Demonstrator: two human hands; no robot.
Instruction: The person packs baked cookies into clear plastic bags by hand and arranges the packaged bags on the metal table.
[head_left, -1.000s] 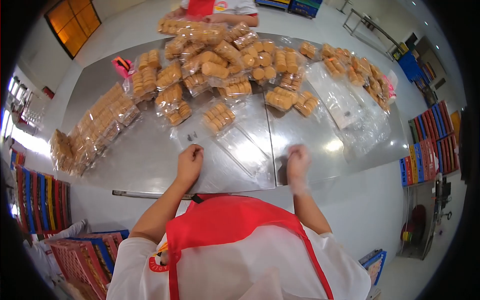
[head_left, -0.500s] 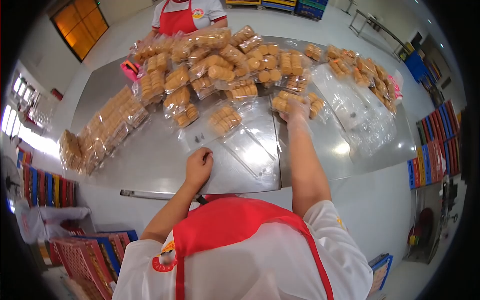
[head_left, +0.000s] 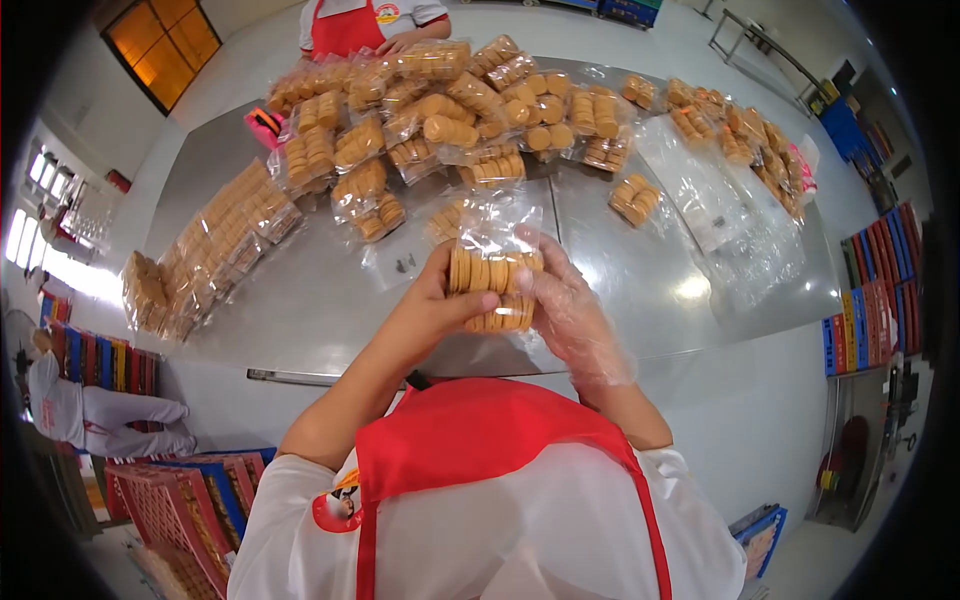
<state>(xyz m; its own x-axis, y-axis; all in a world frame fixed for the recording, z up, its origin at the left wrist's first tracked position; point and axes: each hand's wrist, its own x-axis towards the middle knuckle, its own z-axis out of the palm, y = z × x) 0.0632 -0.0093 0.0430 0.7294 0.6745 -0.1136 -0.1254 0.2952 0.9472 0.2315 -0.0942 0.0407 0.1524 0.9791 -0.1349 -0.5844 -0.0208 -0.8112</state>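
A clear bag of round biscuits (head_left: 484, 272) is held upright between my two hands, over the near part of the steel table (head_left: 300, 310). My left hand (head_left: 449, 296) grips its left side, thumb across the front. On its right side is my right hand (head_left: 562, 294), in a clear plastic glove, also closed on the bag. Another biscuit bag (head_left: 446, 220) lies just behind, partly hidden by the held one. To the right a small bag (head_left: 634, 200) rests on the steel.
A big heap of biscuit bags (head_left: 430, 110) covers the table's far side. Stacked bags (head_left: 215, 240) line the left. Empty clear bags (head_left: 715, 220) and more packs (head_left: 745, 140) lie right. A person in a red apron (head_left: 345, 32) stands opposite; another person (head_left: 90, 410) is far left.
My right hand reached out to a biscuit bag at the right and has come back with it to the middle. My left hand has moved up and right and taken hold of the bag too.
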